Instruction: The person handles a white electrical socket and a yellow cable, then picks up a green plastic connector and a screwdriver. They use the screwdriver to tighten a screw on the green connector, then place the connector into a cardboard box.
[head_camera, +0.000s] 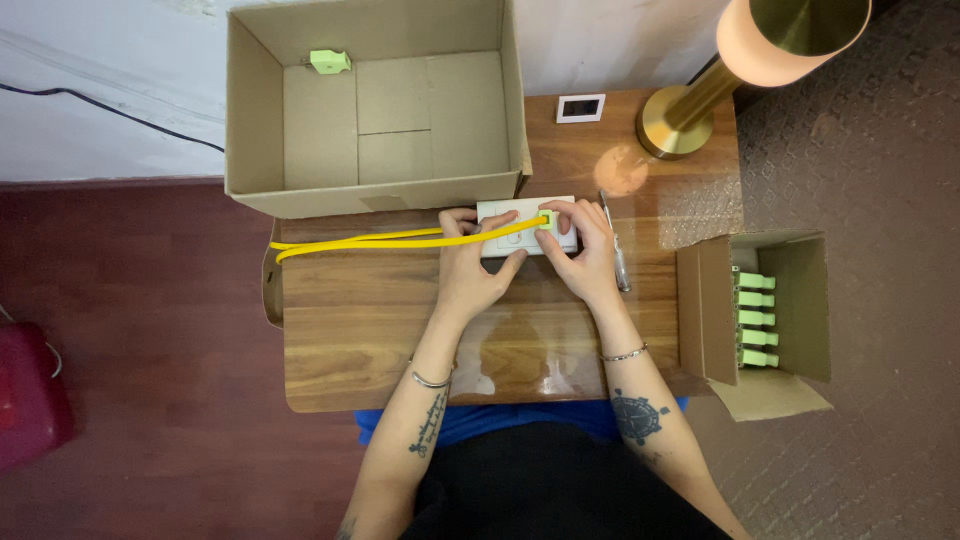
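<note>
A wooden table (400, 330) stood on a dark red floor against a pale wall. Near its middle, both hands worked a white box (515, 215) lying flat. The left hand (470, 270) pinched the box's near edge, its grip clamped on it. The right hand (585, 255) pressed a green plug (545, 218) into the box, fingers closed on it. A yellow cable (370, 240) ran left from the box. A screwdriver (615, 250) lay just right of the box. Further right sat a small carton (800, 300) of green plugs. Beyond the box stood a big carton (260, 120) and a brass lamp (690, 110). Steady bracing and a square push seemed best for seating the plug.
</note>
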